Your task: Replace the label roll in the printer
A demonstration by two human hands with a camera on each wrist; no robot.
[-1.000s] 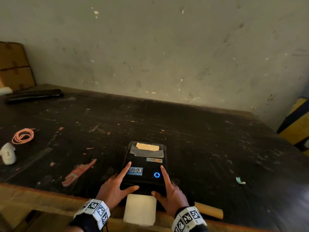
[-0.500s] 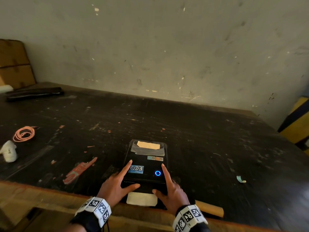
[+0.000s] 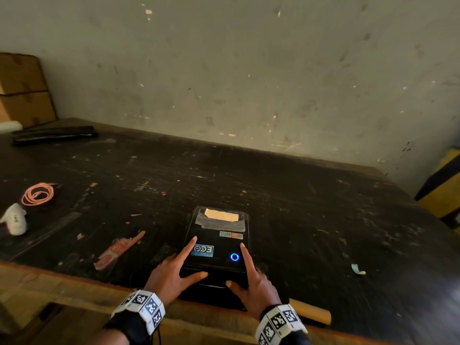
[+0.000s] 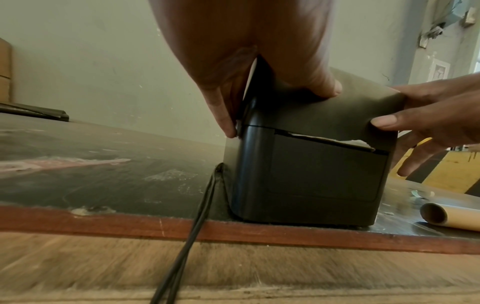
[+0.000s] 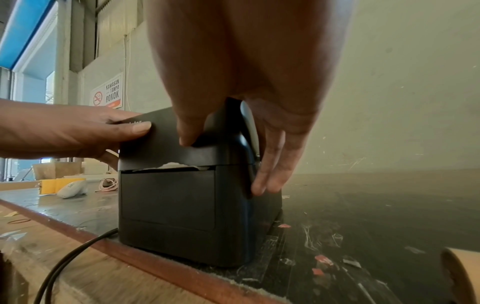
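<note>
Printer (image 3: pixel 219 247) sits at the bench (image 3: pixel 311 207) front edge, lid down; the label sheet that hung from its slot a second ago is gone, leaving a torn stub. Left hand (image 3: pixel 171 275) and right hand (image 3: pixel 251 282) press flat, fingers spread apart, so feeding looks finished.

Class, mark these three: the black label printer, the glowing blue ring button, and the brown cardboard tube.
black label printer (image 3: pixel 219 247): head view, top cover.
glowing blue ring button (image 3: pixel 234 256): head view, on its lit ring.
brown cardboard tube (image 4: pixel 451 219): left wrist view, outer side.
</note>
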